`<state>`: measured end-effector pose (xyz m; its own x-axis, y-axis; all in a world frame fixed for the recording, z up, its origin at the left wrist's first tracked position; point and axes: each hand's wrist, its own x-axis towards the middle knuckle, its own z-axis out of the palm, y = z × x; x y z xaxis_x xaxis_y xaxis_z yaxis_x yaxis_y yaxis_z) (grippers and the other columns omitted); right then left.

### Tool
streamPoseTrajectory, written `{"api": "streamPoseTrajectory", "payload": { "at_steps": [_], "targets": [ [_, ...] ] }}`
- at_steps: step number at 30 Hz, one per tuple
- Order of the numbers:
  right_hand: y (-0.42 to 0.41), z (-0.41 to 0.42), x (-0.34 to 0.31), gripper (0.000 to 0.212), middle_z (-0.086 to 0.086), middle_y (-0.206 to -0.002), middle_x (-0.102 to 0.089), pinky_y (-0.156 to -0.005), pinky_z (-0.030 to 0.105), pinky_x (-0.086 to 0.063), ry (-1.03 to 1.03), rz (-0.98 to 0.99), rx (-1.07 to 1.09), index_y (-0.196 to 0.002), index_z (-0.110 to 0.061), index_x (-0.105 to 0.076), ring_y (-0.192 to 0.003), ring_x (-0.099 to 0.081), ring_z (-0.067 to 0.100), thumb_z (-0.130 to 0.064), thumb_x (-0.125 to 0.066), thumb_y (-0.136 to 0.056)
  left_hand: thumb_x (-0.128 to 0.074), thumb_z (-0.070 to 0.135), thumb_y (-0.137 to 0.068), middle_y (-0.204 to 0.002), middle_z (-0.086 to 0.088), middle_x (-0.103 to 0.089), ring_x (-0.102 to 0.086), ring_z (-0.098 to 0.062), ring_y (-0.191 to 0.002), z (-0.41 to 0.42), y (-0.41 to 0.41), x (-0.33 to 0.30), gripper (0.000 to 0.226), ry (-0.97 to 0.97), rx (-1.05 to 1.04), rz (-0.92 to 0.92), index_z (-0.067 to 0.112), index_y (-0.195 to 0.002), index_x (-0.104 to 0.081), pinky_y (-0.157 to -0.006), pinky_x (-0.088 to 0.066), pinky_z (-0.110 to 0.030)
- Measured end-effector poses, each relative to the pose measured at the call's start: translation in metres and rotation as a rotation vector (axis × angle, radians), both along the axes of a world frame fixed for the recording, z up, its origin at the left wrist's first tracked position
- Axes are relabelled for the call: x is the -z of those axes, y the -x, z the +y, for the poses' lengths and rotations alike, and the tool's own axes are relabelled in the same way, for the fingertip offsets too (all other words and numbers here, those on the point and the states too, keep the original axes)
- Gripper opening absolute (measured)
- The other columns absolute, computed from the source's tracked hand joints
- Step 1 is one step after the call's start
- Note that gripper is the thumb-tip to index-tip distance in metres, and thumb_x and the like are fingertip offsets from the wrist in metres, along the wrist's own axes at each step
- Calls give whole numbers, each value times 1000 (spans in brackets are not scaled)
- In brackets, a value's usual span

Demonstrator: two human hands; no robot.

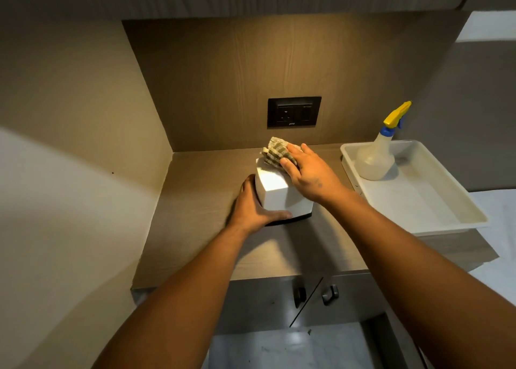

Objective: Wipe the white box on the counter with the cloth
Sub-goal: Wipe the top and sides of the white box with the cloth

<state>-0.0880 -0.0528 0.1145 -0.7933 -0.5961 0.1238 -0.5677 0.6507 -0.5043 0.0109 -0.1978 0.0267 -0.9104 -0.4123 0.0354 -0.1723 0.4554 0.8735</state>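
A white box point(275, 191) with a dark base stands on the wooden counter point(201, 201), near its middle. My left hand point(252, 204) grips the box's left side, thumb along the front bottom edge. My right hand point(308, 173) lies flat on the box's top, pressing a checked beige cloth point(275, 152) against the far top edge. The cloth bunches out beyond my fingers. Most of the box's top is hidden under my right hand.
A white tray point(435, 201) sits at the counter's right end, holding a spray bottle point(377, 153) with a yellow and blue trigger. A black wall socket point(294, 111) is on the back panel. Cabinet doors with dark knobs point(329, 294) are below the counter.
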Motion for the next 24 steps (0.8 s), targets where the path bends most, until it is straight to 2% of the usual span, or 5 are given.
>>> {"api": "streamPoseTrajectory", "payload": {
  "at_steps": [8,13,18,21,24],
  "targets": [
    [-36,6,1,57,1,-155,-33,-118,46,-5,-85,275,-165,-146,-19,-34,-145,-18,22,-50,-28,-99,-101,58,-35,-123,12,-65,-64,-12,-110,-3,6,3,114,24,28,-1,37,-132,-47,-87,-60,-35],
    [-51,1,7,55,2,-154,-35,-118,44,-7,-97,362,-213,-146,-18,-37,-144,-21,22,-48,-33,-100,-100,34,-62,-137,-5,-67,-64,-22,-123,-8,7,11,94,109,98,13,21,-143,-55,-106,-52,-37],
    [-48,0,4,54,2,-153,-37,-118,44,-10,-59,313,-183,-145,-17,-38,-144,-23,22,-46,-34,-100,-87,63,-45,-112,19,-65,-61,1,-96,-2,2,-2,93,85,83,-4,39,-129,-55,-77,-41,0],
    [-48,3,1,53,3,-149,-44,-117,45,-17,61,214,-152,-143,-20,-41,-141,-29,22,-47,-33,-99,-97,56,-44,-108,21,-66,-67,-5,-98,1,-2,-12,85,91,107,16,53,-115,-50,-77,-53,-12],
    [-48,13,-3,46,2,-133,-59,-102,40,-38,261,138,-69,-136,-26,-50,-124,-47,20,-48,-35,-98,-98,64,-43,-135,7,-56,-60,-17,-119,6,-14,-27,116,144,66,-11,42,-140,-38,-92,-59,-38]
  ]
}}
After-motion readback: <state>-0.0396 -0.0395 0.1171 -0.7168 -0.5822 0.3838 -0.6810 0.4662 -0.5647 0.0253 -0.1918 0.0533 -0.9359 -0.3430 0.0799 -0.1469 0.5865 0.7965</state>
